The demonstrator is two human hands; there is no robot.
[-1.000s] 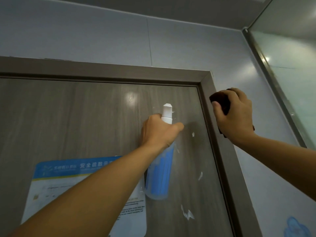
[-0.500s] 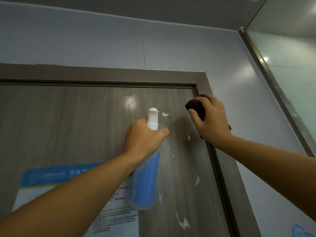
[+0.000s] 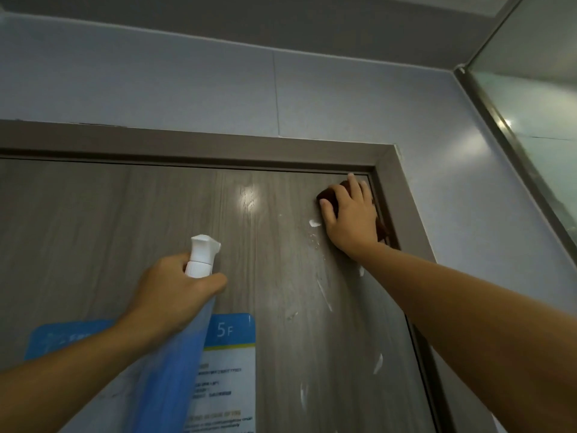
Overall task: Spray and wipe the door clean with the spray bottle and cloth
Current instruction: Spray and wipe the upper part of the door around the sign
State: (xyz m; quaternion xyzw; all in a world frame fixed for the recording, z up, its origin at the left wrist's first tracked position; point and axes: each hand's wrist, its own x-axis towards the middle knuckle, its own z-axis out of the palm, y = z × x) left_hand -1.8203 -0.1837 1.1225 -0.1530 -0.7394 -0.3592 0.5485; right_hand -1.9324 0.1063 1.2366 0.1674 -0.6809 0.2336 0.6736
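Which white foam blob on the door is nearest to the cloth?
The blob just left of the right hand, below the cloth; the others lie lower.

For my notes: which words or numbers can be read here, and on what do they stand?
"5F": white, on the blue header of the notice stuck to the door.
Other lines on the notice: too blurred to read.
Spray bottle: no readable text.
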